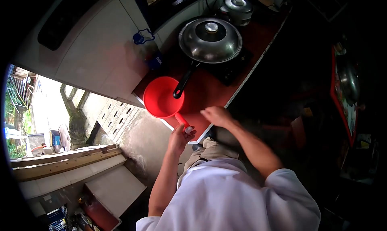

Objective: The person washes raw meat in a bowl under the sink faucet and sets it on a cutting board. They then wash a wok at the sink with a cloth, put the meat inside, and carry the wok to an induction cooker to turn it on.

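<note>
From where I stand, the red plastic dipper (159,100) sits at the near corner of the red countertop (203,100), its bowl overhanging the left edge; whether the counter or the hand bears its weight, I cannot tell. The person's left hand (180,138) is cupped around the end of the dipper's handle, palm turned up, a hold that probably keeps the open bowl level. The right hand (217,116) hangs near the counter's other edge, loosely curled and apart from the dipper; its fingertips are too blurred to say whether they meet, and I see nothing in it. Behind, the wok's black handle (184,82) points toward the person, presumably for easy reach, its tip overlapping the bowl. A domed lid (210,45) covers the wok, likely to keep heat in, with a black cooktop (231,72) beneath and a lidded pot (239,14) farther back.
</note>
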A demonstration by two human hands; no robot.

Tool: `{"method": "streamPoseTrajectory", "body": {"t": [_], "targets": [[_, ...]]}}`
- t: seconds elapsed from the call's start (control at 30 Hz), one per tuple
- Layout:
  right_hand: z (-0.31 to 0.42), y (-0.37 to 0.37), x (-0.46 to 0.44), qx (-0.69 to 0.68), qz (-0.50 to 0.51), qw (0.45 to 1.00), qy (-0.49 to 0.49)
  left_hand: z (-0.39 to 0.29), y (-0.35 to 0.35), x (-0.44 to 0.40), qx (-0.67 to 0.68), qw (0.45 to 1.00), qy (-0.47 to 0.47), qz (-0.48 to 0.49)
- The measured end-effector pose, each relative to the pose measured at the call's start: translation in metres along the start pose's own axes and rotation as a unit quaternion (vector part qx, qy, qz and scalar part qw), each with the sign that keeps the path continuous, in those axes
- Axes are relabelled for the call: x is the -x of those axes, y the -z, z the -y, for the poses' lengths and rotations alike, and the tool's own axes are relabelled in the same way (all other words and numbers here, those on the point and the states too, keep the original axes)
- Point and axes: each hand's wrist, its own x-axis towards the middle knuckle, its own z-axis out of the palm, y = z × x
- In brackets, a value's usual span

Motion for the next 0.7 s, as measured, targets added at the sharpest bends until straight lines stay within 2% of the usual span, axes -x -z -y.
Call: {"method": "streamPoseTrajectory", "body": {"t": [0.07,0.13,0.17,0.2,0.23,0.27,0.3,0.33,0.37,0.4,0.43,0.47,0.53,0.57,0.6,0.63,0.7], "targets": [[-0.044,0.026,0.02,0.05,-0.123,0.99,0.036,-0.006,-0.007,-0.003,-0.029,0.999,-0.021,0.007],[-0.085,0.056,0.03,0.083,-0.193,0.977,0.041,-0.009,-0.006,-0.003,-0.031,0.999,-0.017,-0.006],[-0.083,0.081,0.033,0.034,-0.175,0.982,-0.059,-0.006,-0.001,-0.006,-0.097,0.992,-0.05,-0.064],[-0.088,0.1,0.03,0.026,-0.211,0.977,-0.032,-0.004,0.001,-0.008,-0.165,0.975,-0.084,-0.121],[-0.092,0.114,0.017,-0.002,-0.269,0.963,0.006,-0.004,-0.002,-0.008,-0.27,0.928,-0.175,-0.189],[-0.095,0.13,0.001,-0.015,-0.298,0.954,0.045,-0.01,-0.003,-0.009,-0.268,0.926,-0.18,-0.194],[-0.09,0.147,-0.019,-0.034,-0.302,0.95,0.076,-0.019,-0.004,-0.008,-0.371,0.841,-0.323,-0.226],[-0.07,0.168,-0.037,-0.015,-0.286,0.956,0.063,-0.025,-0.01,-0.007,-0.46,0.724,-0.449,-0.251],[-0.056,0.185,-0.059,0.042,-0.273,0.959,0.057,-0.04,-0.029,0.002,-0.48,0.691,-0.474,-0.259],[-0.049,0.196,-0.087,0.069,-0.285,0.953,0.073,-0.053,-0.048,0.006,-0.478,0.689,-0.473,-0.271],[-0.038,0.208,-0.113,0.101,-0.31,0.935,0.142,-0.065,-0.066,0.007,-0.528,0.665,-0.459,-0.261],[-0.029,0.221,-0.136,0.137,-0.307,0.928,0.159,-0.074,-0.083,0.003,-0.576,0.639,-0.444,-0.251],[-0.018,0.239,-0.185,0.177,-0.305,0.913,0.203,-0.088,-0.11,-0.02,-0.583,0.642,-0.427,-0.257],[-0.015,0.245,-0.204,0.174,-0.294,0.916,0.212,-0.094,-0.119,-0.036,-0.631,0.594,-0.432,-0.248],[-0.009,0.253,-0.216,0.202,-0.235,0.93,0.197,-0.101,-0.128,-0.051,-0.68,0.545,-0.432,-0.234],[-0.007,0.258,-0.227,0.231,-0.175,0.94,0.181,-0.109,-0.138,-0.065,-0.679,0.549,-0.423,-0.241],[-0.019,0.259,-0.252,0.229,-0.147,0.94,0.206,-0.128,-0.158,-0.095,-0.731,0.597,-0.248,-0.216]]}}
